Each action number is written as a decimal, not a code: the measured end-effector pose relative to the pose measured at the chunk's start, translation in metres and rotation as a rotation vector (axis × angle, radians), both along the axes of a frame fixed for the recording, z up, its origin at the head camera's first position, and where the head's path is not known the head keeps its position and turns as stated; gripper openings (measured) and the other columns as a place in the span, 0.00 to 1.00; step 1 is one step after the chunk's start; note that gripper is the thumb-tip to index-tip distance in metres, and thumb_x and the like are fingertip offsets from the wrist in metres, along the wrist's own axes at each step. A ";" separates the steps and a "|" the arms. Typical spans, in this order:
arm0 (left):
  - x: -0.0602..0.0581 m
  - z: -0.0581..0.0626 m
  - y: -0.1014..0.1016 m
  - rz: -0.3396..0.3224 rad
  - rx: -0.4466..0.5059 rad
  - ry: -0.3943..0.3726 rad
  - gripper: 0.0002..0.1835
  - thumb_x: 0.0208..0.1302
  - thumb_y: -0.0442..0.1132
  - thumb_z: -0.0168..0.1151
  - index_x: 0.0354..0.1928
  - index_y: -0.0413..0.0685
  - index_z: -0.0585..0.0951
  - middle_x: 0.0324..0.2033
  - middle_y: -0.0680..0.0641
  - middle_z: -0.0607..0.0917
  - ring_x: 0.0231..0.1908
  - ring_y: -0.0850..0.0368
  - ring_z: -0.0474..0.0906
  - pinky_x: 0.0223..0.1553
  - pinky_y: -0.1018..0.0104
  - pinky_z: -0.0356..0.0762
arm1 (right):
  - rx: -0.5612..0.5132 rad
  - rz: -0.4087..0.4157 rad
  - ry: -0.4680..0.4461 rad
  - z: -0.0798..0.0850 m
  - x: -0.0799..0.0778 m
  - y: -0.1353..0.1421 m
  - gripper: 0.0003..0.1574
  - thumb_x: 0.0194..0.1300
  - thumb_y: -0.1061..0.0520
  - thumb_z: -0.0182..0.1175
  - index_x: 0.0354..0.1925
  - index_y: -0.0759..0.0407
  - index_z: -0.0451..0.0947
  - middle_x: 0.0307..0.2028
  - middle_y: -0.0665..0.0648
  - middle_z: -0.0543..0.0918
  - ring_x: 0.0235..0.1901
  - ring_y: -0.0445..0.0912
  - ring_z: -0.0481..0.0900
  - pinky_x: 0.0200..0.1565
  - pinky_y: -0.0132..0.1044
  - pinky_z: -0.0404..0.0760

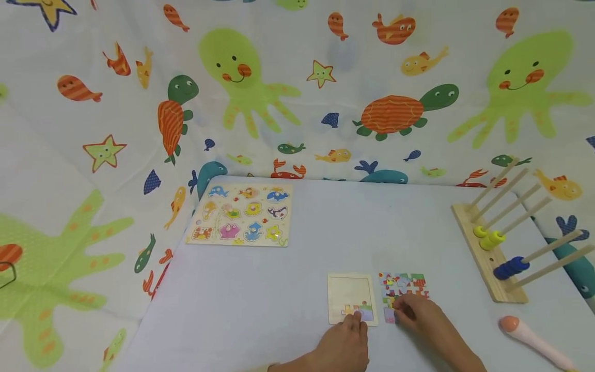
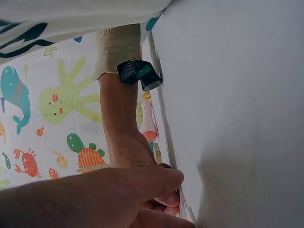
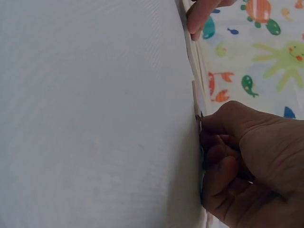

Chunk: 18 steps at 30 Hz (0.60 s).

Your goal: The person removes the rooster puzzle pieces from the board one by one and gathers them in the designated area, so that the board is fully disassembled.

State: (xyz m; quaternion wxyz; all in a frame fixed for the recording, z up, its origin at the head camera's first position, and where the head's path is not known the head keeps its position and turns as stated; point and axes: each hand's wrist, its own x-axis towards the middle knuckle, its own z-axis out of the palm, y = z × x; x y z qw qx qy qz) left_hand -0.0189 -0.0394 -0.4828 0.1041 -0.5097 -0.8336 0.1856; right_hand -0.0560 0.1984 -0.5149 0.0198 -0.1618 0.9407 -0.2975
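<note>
My left hand [image 1: 344, 343] lies at the lower edge of a shallow wooden puzzle tray [image 1: 331, 297]. Its extended fingertips rest on the few joined jigsaw pieces [image 1: 366, 312] in the tray's lower right corner. Just right of the tray is a colourful patch of jigsaw pieces [image 1: 418, 280], lying flat on the table. Over its lower part, my right hand [image 1: 420, 312] has thumb and forefinger pinched together at a jigsaw piece, mostly hidden by the fingers. In the right wrist view, the right hand [image 3: 251, 156] has its other fingers curled by the table surface.
A wooden peg puzzle board [image 1: 241, 214] with sea animals lies at the back left. On the right stands a wooden peg rack [image 1: 483, 258] with yellow and blue rings, its rods leaning out. A pink stick-shaped toy [image 1: 534, 338] lies nearer. Sea-animal cloth [image 1: 288, 93] hangs behind the table.
</note>
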 end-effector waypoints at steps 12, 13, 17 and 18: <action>0.001 -0.003 0.000 0.045 0.054 -0.055 0.28 0.65 0.58 0.55 0.49 0.40 0.85 0.47 0.46 0.85 0.44 0.60 0.79 0.30 0.74 0.58 | 0.019 -0.030 0.020 0.000 0.002 -0.004 0.13 0.52 0.67 0.71 0.29 0.51 0.79 0.22 0.37 0.72 0.24 0.32 0.67 0.28 0.32 0.73; 0.001 -0.003 0.000 0.047 0.059 -0.057 0.28 0.65 0.58 0.55 0.49 0.40 0.85 0.47 0.46 0.85 0.44 0.60 0.79 0.30 0.74 0.58 | 0.021 -0.031 0.019 0.001 0.002 -0.004 0.13 0.52 0.67 0.71 0.29 0.51 0.79 0.22 0.37 0.72 0.24 0.32 0.67 0.28 0.32 0.72; 0.001 -0.003 0.000 0.040 0.065 -0.050 0.29 0.65 0.59 0.55 0.48 0.39 0.84 0.47 0.46 0.85 0.46 0.59 0.80 0.33 0.74 0.60 | 0.053 -0.064 -0.024 0.006 0.004 -0.003 0.11 0.54 0.64 0.72 0.31 0.51 0.80 0.24 0.38 0.74 0.25 0.33 0.68 0.30 0.33 0.73; 0.001 -0.003 0.000 0.038 0.067 -0.052 0.29 0.65 0.59 0.55 0.48 0.39 0.84 0.47 0.46 0.85 0.47 0.59 0.80 0.35 0.74 0.62 | 0.067 -0.082 -0.044 0.009 0.006 -0.003 0.10 0.55 0.63 0.71 0.31 0.50 0.81 0.24 0.39 0.75 0.26 0.34 0.69 0.30 0.34 0.74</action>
